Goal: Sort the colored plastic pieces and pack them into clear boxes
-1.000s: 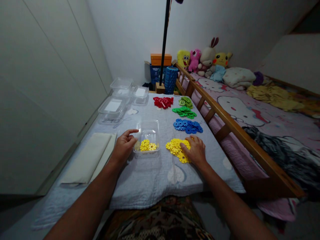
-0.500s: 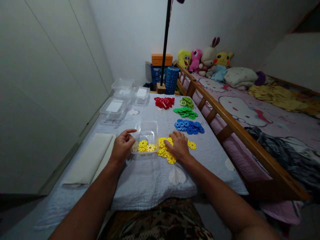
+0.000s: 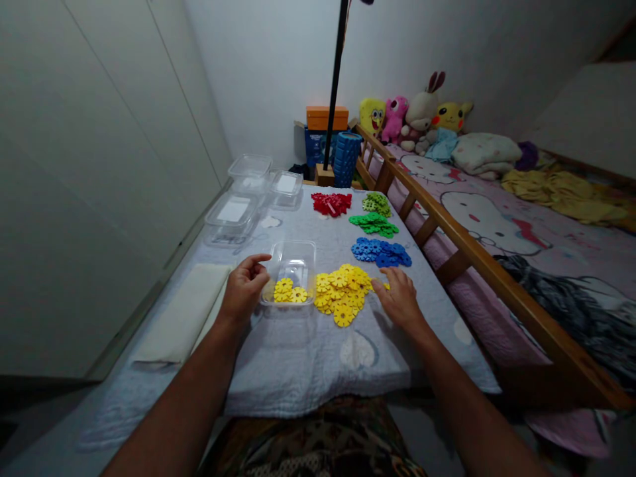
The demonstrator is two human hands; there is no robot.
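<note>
A clear plastic container (image 3: 299,246) stands tilted toward me or flat, I cannot tell which, with a few yellow flower-shaped discs (image 3: 284,290) at its near end. My left hand (image 3: 244,286) grips its left side, fingers curled and the index finger along the rim. To the container's right lies a heap of yellow notched discs (image 3: 342,291). My right hand (image 3: 400,298) is at the heap's right edge, open with fingers spread, partly covering a stray yellow disc.
Piles of blue discs (image 3: 381,252), green discs (image 3: 373,224), light green discs (image 3: 376,204) and red pieces (image 3: 331,204) lie farther back. Several clear containers (image 3: 231,218) stand at the back left. A folded cream cloth (image 3: 179,318) lies left. A wooden bed rail (image 3: 447,228) borders the right.
My right hand has moved right, off the yellow heap to its right edge, uncovering the heap. My left hand keeps its place at the container. The view has shifted slightly.
</note>
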